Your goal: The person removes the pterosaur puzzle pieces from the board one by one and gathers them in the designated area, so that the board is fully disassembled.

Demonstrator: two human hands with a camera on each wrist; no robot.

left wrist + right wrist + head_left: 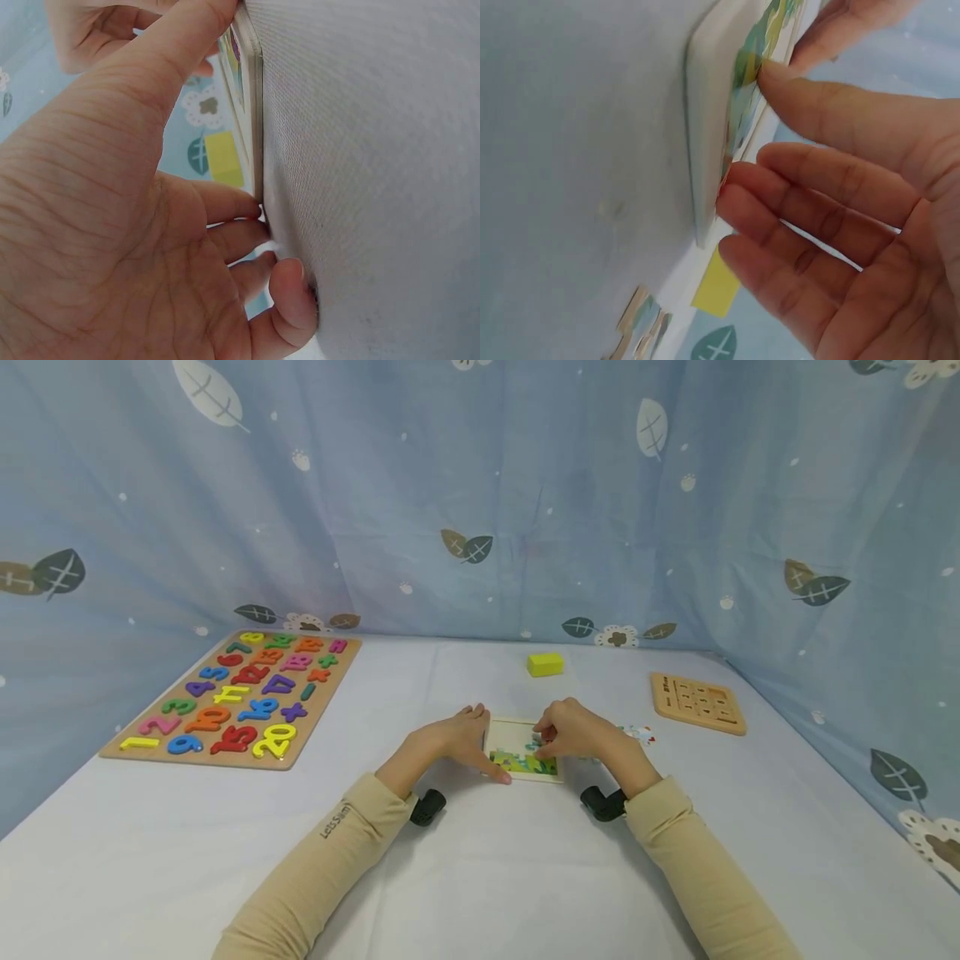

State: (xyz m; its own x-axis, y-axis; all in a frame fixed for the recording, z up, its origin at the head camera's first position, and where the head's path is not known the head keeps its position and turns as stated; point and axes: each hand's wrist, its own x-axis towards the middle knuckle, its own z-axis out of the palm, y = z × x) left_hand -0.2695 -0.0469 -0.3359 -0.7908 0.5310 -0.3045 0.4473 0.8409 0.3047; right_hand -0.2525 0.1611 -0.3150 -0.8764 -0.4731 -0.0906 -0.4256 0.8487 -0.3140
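A shallow wooden jigsaw tray (517, 722) lies flat on the table, with green and yellow pieces (521, 762) along its near side. My left hand (459, 739) holds the tray's left side, thumb at the near edge and fingertips by the far corner. Over the right part of the tray is my right hand (573, 731). Its thumb (780, 79) touches the green pieces, while its bent fingers (754, 199) rest by a bit of red at the tray's edge. A gap shows between thumb and fingers. Part of the picture is hidden under this hand.
Loose jigsaw pieces (641, 734) lie right of the tray, partly behind the right forearm. A yellow block (545, 664) sits beyond it. A board of coloured numbers (225, 702) lies at left, a small wooden number board (699, 702) at right. A curtain (480, 502) hangs behind.
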